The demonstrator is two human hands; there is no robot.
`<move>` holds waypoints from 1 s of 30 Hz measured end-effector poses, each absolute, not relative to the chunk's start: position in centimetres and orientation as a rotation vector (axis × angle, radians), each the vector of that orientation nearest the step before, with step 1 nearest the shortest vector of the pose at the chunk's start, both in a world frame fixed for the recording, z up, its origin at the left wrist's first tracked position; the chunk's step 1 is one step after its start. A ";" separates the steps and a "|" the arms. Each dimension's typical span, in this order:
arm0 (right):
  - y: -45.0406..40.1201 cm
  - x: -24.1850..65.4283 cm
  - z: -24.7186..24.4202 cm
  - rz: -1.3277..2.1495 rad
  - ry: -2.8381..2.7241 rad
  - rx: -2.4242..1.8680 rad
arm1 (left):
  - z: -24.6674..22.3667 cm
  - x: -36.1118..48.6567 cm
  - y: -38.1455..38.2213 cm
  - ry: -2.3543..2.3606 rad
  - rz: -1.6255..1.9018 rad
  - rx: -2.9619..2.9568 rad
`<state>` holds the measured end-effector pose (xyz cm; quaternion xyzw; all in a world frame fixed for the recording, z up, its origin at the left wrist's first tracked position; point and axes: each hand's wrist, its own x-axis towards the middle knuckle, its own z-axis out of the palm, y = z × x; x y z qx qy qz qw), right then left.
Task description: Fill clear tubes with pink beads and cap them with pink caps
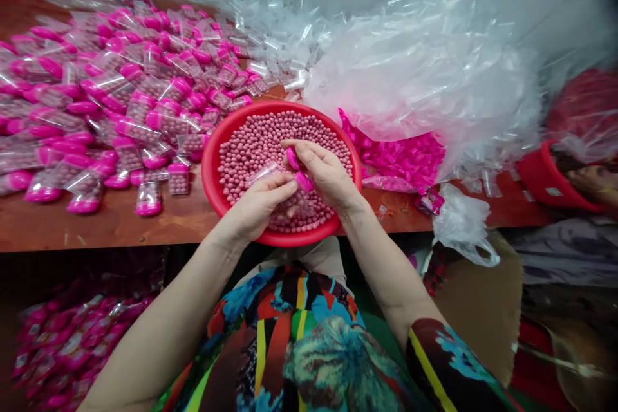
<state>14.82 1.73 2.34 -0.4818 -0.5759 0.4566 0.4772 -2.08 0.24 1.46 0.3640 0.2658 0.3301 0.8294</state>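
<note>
A red bowl (208, 170) full of small pink balls (270, 132) stands at the front edge of the table. Above the balls, my left hand (261, 203) is closed on a small clear plastic container (265, 171), partly hidden by its fingers. My right hand (328, 174) pinches a bright pink cap (292, 158) between thumb and fingers. A second pink piece (304, 181) shows between the two hands, near the left thumb; which hand bears it I cannot tell.
Many ball-filled containers with pink caps (130, 90) cover the table's left side. Pink caps (405, 161) lie right of the bowl beneath a large clear bag (425, 71). Empty clear containers (290, 38) lie behind. Another person's hand (593, 180) is by a red tub (545, 174) at far right.
</note>
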 end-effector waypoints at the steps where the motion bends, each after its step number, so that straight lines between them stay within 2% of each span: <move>1: 1.5 14.7 2.4 1.067 -1.408 -1.167 | 1.4 -2.2 0.3 0.572 0.724 0.737; 10: -3.1 15.0 0.3 0.222 -1.975 -1.266 | 0.9 -0.9 0.5 0.563 0.911 0.571; 17: 0.9 15.6 1.0 -0.050 -2.021 -1.174 | 2.1 0.6 2.5 0.559 0.974 0.522; 23: 1.4 16.0 1.3 -0.040 -2.036 -1.179 | 2.0 0.8 3.0 0.620 0.968 0.540; 30: -0.7 15.8 1.7 0.344 -2.014 -1.094 | 2.2 0.2 2.0 0.484 0.699 0.326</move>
